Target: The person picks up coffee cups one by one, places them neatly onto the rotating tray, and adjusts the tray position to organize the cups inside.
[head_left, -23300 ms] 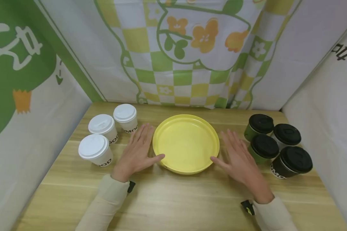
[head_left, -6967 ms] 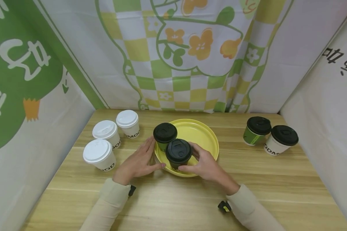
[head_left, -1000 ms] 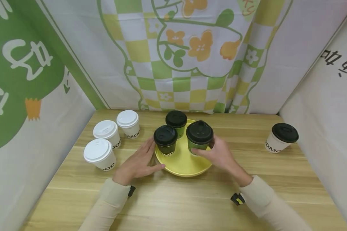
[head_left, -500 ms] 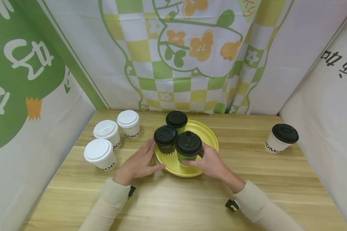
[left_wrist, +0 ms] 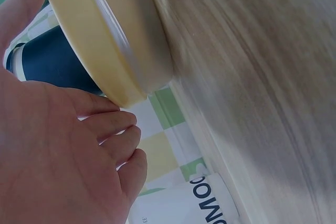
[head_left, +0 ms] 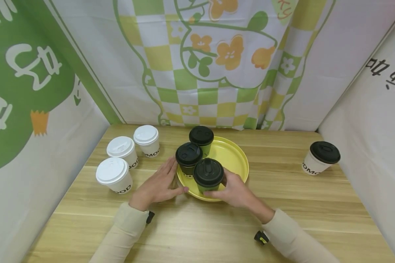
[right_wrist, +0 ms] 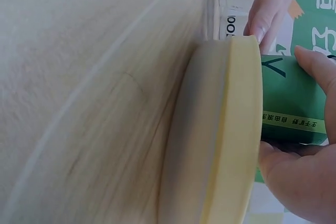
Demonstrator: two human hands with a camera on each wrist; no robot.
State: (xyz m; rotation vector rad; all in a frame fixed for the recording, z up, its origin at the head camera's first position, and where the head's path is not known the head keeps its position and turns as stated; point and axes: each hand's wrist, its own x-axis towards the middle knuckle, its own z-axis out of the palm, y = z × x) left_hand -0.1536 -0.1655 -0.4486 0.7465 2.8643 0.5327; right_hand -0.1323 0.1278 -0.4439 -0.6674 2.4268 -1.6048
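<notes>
My right hand [head_left: 234,190] grips a green paper coffee cup [head_left: 209,175] with a black lid at the front of the round yellow tray [head_left: 235,160]. In the right wrist view, thumb and fingers wrap the green cup's side, its base at the tray's rim level. My left hand [head_left: 156,186] rests at the tray's left side, fingers extended, thumb and fingertips touching the rim in the left wrist view. Also on the tray stand a black coffee cup [head_left: 188,156] and, behind it, another green coffee cup [head_left: 202,138], both black-lidded and upright.
Three white coffee cups [head_left: 113,173] with white lids stand at the table's left. A white coffee cup [head_left: 320,159] with a black lid stands at the right. Behind the wooden table [head_left: 184,233] hangs a checked curtain [head_left: 207,98].
Over the last second my right hand has brought the green cup left and toward me across the tray. Earlier, the tray held no cups and the black-lidded ones stood together at the right.
</notes>
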